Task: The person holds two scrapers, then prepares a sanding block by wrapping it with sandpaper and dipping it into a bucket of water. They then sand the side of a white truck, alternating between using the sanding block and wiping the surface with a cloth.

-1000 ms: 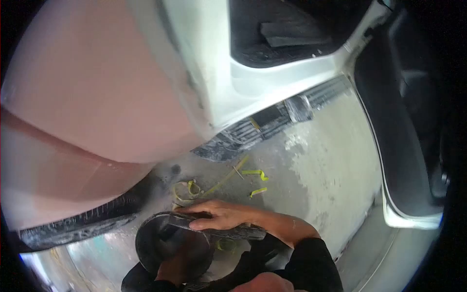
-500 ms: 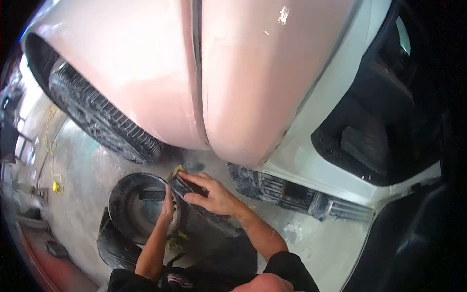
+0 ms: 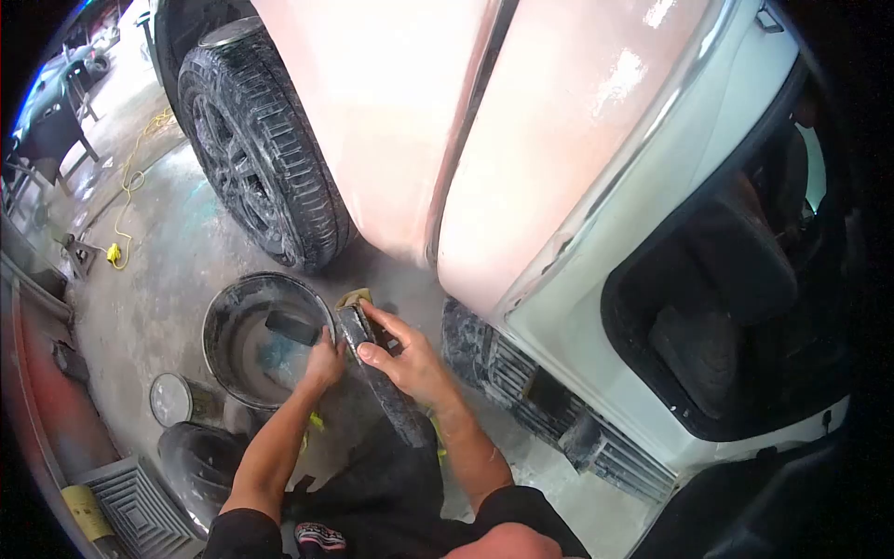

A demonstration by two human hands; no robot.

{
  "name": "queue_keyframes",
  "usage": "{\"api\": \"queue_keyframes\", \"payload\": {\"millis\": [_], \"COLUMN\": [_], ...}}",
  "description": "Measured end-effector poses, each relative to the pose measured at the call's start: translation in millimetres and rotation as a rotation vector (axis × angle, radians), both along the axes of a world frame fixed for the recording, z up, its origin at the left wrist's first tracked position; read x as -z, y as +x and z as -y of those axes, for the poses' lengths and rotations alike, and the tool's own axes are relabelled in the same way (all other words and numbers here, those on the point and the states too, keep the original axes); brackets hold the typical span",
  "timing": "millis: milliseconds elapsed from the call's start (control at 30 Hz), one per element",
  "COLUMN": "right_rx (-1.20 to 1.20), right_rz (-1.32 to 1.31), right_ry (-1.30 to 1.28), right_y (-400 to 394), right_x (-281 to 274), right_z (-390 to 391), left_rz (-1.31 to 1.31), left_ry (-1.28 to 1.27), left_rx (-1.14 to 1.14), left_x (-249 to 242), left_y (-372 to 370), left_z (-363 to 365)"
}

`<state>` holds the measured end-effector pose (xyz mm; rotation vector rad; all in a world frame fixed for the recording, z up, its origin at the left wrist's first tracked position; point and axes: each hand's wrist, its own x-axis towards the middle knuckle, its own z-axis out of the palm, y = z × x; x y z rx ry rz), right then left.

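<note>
My right hand (image 3: 410,363) grips a long, dusty sanding block (image 3: 389,401) between thumb and fingers. Tan sandpaper (image 3: 353,298) sticks out at the block's far end. To its left, my left hand (image 3: 324,361) reaches down at the right rim of a round black tub (image 3: 221,371); its fingertips are too small and partly hidden to tell whether they hold anything. Inside the tub, close to those fingers, lies a dark rectangular block (image 3: 291,328). The pinkish, sanded car panels (image 3: 391,121) stand beyond both hands.
A dusty wheel (image 3: 265,158) stands behind the tub. To the right are a running board (image 3: 540,391) and a dark window opening (image 3: 708,317). A metal can (image 3: 174,401) sits left of the tub. A yellow cord (image 3: 132,186) lies on the floor.
My left hand has moved from beside the sanding block down to the tub's rim. The right hand still holds the sanding block. The view has shifted, showing more floor and the can.
</note>
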<state>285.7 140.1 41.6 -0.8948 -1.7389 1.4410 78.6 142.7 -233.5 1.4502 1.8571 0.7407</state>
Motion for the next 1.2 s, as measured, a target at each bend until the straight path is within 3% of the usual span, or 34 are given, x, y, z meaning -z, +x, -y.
{"api": "queue_keyframes", "payload": {"millis": [133,233,267,400,633,700,833,867,1067,1200], "right_rx": [0.084,0.213,0.266,0.441,0.591,0.588,0.539,0.518,0.509,0.452], "right_rz": [0.084,0.196,0.236,0.698,1.442,1.510,1.693,1.715,1.805,1.861], "right_ry": [0.134,0.336,0.423,0.740,0.934,1.008,1.173,1.249,1.676,1.680], "right_y": [-9,-14,-15,-9,10,17,38,45,69,86], "right_x": [-3,-20,-26,-57,-83,-76,-73,-76,-108,-112], "right_z": [21,37,41,69,104,103,85,77,38,41], "left_rz": [0.059,0.140,0.090,0.064,0.155,0.128,0.254,0.142,0.123,0.137], "left_ry": [0.141,0.097,0.049,-0.142,-0.013,0.136,0.030,0.131,0.056,0.008], "left_rx": [0.089,0.105,0.111,0.114,0.129,0.105,0.102,0.114,0.100,0.121], "left_x": [40,44,13,-32,-6,12,23,7,5,-9], "left_y": [-7,-4,-3,3,9,13,14,11,10,6], "left_z": [0,0,7,18,17,21,20,26,17,18]}}
